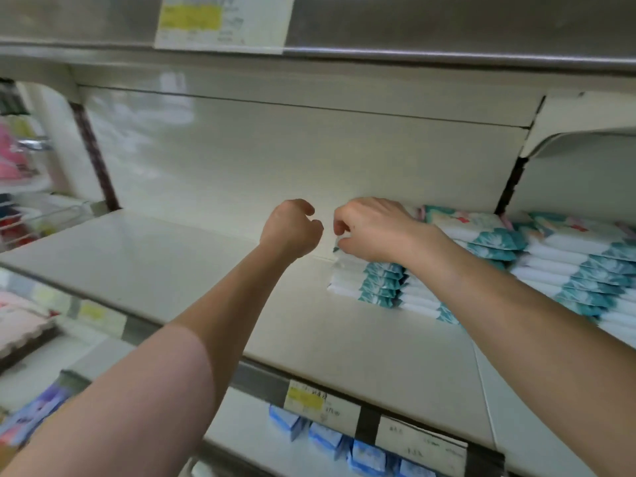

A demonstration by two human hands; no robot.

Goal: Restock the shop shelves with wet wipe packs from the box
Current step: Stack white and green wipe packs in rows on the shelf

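Note:
Stacks of white and teal wet wipe packs (378, 280) fill the right part of a cream shelf (172, 256). More stacks (568, 266) stand further right. My right hand (371, 228) rests on top of the leftmost stack, its fingers curled over the top pack's left edge. My left hand (292, 228) hovers just left of that stack with fingers curled, holding nothing. The box is out of view.
The shelf's left half is bare. A price label (306, 397) sits on the shelf's front rail, with blue packs (344, 442) on the shelf below. Another shelf with a yellow label (220, 22) hangs overhead. Pink goods (17, 153) and wire baskets lie at the left.

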